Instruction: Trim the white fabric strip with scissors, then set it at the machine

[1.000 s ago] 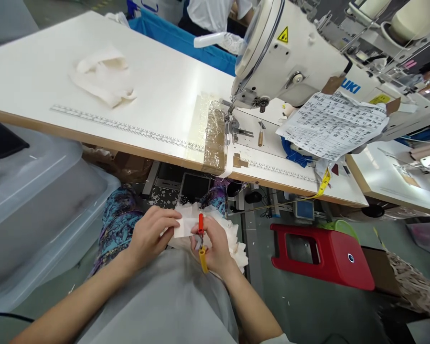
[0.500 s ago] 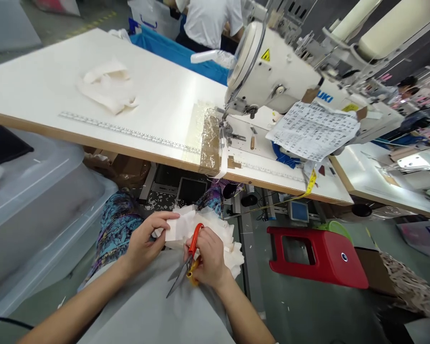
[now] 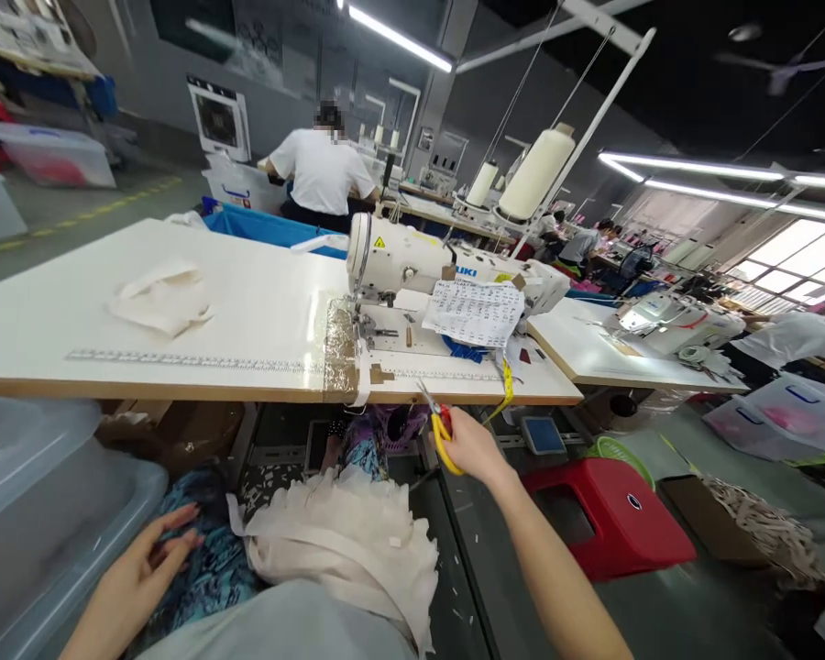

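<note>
Fluorescent-lit sewing floor: yellow-handled scissors (image 3: 437, 423) are gripped in the right hand (image 3: 473, 445), blades pointed up-left at the white table (image 3: 261, 302) edge, while the left hand (image 3: 144, 573), fingers loosely spread, is held beside ruffled cream fabric (image 3: 344, 541) on the lap.

Head-worn view, forward over sewing table (image 3: 247, 302)

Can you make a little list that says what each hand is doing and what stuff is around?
right hand: holds scissors with yellow and red handles, reaching toward the table edge
left hand: open, holds nothing, over the patterned trousers
lap: a pile of cream ruffled fabric
table: white, with a sewing machine, a printed paper and folded cream strips
floor: red stool
behind: a person in a white shirt
</note>
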Available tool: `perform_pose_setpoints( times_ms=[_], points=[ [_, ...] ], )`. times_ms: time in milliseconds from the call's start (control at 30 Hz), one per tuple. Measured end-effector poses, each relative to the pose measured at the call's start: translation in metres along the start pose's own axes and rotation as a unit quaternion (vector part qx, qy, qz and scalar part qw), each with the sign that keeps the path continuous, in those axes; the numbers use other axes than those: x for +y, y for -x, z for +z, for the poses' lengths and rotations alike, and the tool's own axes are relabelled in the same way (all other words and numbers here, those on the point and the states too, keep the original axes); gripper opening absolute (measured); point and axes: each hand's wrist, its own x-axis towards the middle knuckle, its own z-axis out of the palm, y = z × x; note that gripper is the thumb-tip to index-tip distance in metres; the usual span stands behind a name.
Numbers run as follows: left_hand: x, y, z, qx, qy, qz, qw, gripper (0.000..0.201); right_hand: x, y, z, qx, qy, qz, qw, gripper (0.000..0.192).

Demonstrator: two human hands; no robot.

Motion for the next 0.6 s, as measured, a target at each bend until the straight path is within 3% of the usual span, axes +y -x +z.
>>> perform_pose_setpoints(
  times_ms=[133, 267, 367, 467, 533, 600],
  points=[
    [0.054, 0.005, 0.010, -0.028, 0.068, -0.013, 0.997, 0.068, 0.014, -0.061, -0.041, -0.001, 0.041, 0.035, 0.999, 0.024],
    [0.105, -0.016, 0.000, -0.009, 0.041, 0.085, 0.995, 0.070, 0.009, -0.110, -0.061, 0.009, 0.067, 0.057, 0.996, 0.017],
    [0.139, -0.051, -0.021, 0.060, -0.071, 0.191, 0.977, 0.064, -0.001, -0.130, -0.060, 0.049, 0.080, 0.059, 0.994, 0.019],
    [0.170, -0.102, -0.040, 0.146, -0.235, 0.267, 0.923, 0.068, -0.018, -0.148, -0.053, 0.103, 0.086, 0.040, 0.990, 0.027],
    [0.186, -0.137, -0.044, 0.191, -0.326, 0.248, 0.892, 0.076, -0.035, -0.168, -0.051, 0.120, 0.085, 0.011, 0.989, 0.028],
    [0.197, -0.162, -0.043, 0.213, -0.389, 0.181, 0.878, 0.078, -0.053, -0.194, -0.053, 0.124, 0.085, -0.010, 0.989, 0.026]
  ],
)
